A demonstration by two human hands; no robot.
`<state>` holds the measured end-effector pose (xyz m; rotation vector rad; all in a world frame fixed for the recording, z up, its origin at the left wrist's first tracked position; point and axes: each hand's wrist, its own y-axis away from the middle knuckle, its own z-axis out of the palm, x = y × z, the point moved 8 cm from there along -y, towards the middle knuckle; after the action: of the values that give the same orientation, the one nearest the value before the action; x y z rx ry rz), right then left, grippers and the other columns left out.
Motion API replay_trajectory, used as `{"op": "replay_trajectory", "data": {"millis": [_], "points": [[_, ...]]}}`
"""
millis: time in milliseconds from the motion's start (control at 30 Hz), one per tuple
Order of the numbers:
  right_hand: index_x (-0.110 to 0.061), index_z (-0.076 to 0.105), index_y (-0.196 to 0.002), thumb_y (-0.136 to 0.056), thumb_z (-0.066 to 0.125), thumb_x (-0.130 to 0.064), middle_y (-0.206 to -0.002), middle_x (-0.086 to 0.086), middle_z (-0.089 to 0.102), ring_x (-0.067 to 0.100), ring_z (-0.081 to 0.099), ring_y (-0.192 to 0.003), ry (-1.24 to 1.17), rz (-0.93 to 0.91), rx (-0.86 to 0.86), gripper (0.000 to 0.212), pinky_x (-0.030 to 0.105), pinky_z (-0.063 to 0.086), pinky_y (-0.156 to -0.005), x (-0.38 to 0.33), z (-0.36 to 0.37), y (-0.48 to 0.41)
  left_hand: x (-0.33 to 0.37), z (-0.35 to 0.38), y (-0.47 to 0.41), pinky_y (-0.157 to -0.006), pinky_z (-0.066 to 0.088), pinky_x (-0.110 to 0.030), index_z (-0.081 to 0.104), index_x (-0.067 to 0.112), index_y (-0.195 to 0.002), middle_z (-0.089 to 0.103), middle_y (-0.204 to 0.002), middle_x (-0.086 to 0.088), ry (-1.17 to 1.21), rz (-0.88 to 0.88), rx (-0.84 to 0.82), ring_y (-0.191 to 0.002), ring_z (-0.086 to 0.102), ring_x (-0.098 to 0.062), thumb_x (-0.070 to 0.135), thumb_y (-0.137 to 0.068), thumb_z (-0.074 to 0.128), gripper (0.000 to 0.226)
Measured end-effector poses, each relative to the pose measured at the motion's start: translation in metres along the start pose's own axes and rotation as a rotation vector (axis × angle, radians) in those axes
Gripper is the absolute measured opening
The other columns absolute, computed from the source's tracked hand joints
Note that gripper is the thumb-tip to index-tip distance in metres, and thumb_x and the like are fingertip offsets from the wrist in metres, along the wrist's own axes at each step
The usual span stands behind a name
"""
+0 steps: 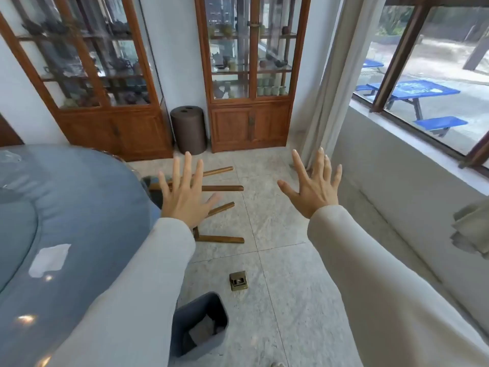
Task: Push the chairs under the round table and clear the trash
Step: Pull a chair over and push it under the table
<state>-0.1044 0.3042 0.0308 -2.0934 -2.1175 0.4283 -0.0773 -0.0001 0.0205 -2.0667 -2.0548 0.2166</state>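
The round table [87,197] with a blue-grey cloth fills the left side. A white scrap of paper [49,260] lies on it near its edge. A wooden chair [223,188] lies tipped over on the floor beside the table, its legs pointing right. My left hand [185,193] is spread open in the air above the chair's legs, holding nothing. My right hand [313,185] is also spread open and empty, over the bare floor further right. A dark grey trash bin [201,323] stands by the table's near edge, with some paper inside.
Two wooden glass-front cabinets [250,75] stand against the far wall with a dark round container [188,129] between them. A small brass floor fitting [238,281] sits in the tiles. A curtain [328,83] and a low window ledge [412,144] run along the right.
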Motion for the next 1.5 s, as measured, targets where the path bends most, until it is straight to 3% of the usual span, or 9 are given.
{"op": "replay_trajectory", "data": {"millis": [233,533,967,1367,1500], "points": [[-0.046,-0.009,-0.156,-0.090,0.019,-0.081,-0.166,0.018,-0.014,0.036,-0.007,-0.154,0.018,0.008,-0.096,0.080,0.059,-0.011,-0.119,0.086,0.051,-0.070,0.075,0.073,-0.075,-0.121,-0.002,-0.065,-0.009,0.026,-0.161,-0.026,-0.168,-0.004,0.043,-0.043,-0.115,-0.154,-0.023,-0.030,0.076,-0.094,0.022,0.090],[-0.046,-0.009,-0.156,-0.089,0.020,-0.082,-0.165,0.018,-0.017,0.036,-0.006,-0.154,-0.035,0.079,-0.227,0.081,0.060,-0.005,-0.120,0.142,0.139,-0.154,0.109,0.156,-0.155,-0.122,-0.006,-0.062,-0.015,0.030,-0.160,-0.026,-0.167,-0.005,0.042,-0.063,-0.243,-0.154,-0.024,-0.030,0.076,-0.094,0.020,0.087],[-0.045,-0.014,-0.155,-0.089,0.017,-0.083,-0.164,0.018,-0.021,0.036,-0.006,-0.154,-0.035,0.027,-0.344,0.082,0.059,-0.006,-0.120,0.137,0.251,-0.402,0.103,0.270,-0.379,-0.121,-0.007,-0.064,-0.015,0.029,-0.160,-0.024,-0.167,-0.009,0.072,-0.202,-0.372,-0.154,-0.023,-0.032,0.077,-0.094,0.017,0.087],[-0.044,-0.011,-0.156,-0.089,0.019,-0.083,-0.166,0.018,-0.013,0.035,-0.005,-0.154,-0.052,-0.074,-0.403,0.083,0.061,-0.006,-0.121,0.112,0.351,-0.632,0.065,0.338,-0.588,-0.121,-0.006,-0.063,-0.015,0.034,-0.160,-0.021,-0.169,-0.007,0.087,-0.334,-0.392,-0.155,-0.017,-0.033,0.077,-0.094,0.017,0.085],[-0.045,-0.012,-0.155,-0.089,0.018,-0.083,-0.166,0.018,-0.010,0.036,-0.004,-0.154,-0.055,-0.142,-0.418,0.082,0.062,-0.005,-0.121,0.095,0.407,-0.729,0.039,0.385,-0.653,-0.121,-0.006,-0.062,-0.015,0.033,-0.160,-0.021,-0.169,-0.008,0.099,-0.454,-0.417,-0.155,-0.019,-0.033,0.076,-0.094,0.017,0.084]]}}
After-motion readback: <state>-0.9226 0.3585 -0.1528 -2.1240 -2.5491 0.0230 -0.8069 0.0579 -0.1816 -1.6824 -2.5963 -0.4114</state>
